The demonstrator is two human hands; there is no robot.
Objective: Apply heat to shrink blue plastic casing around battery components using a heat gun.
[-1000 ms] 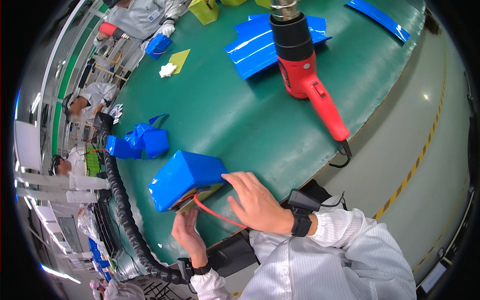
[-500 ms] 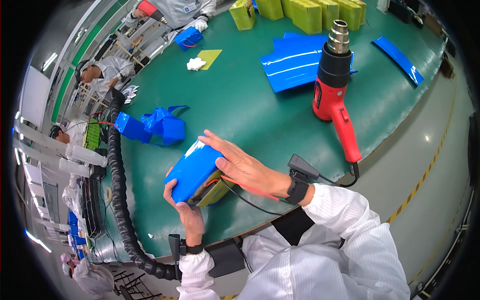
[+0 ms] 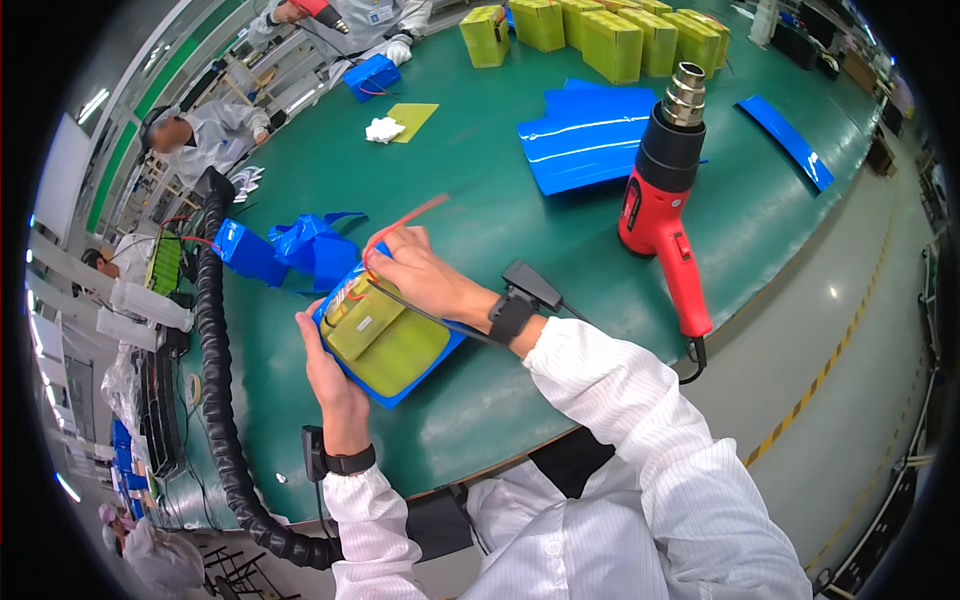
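A battery pack (image 3: 402, 352) is tilted up in front of me, its yellow-green end showing inside a blue shrink-wrap sleeve (image 3: 440, 352). My left hand (image 3: 336, 392) grips the pack along its left edge. At the pack's upper edge my right hand (image 3: 432, 280) is closed, its fingers pinching the red wire (image 3: 408, 216) that comes out of the pack. A black wire (image 3: 425, 316) runs below that hand across the yellow-green end. The right fingertips are partly hidden and blurred. Beyond the right hand stands a red and black heat gun (image 3: 668, 185), nozzle up.
Blue film sheets (image 3: 580, 140) and a curved blue strip (image 3: 788, 140) lie farther back, with several yellow-green packs (image 3: 612, 48) behind. Blue-wrapped packs (image 3: 250, 250) sit left, near a black ribbed hose (image 3: 215, 350). A co-worker's gloved hand (image 3: 398, 50) is across the table.
The pack has been turned so its yellow-green end faces me. My right hand has moved from its blue top to the red wire, which now points up. My left hand shifted left.
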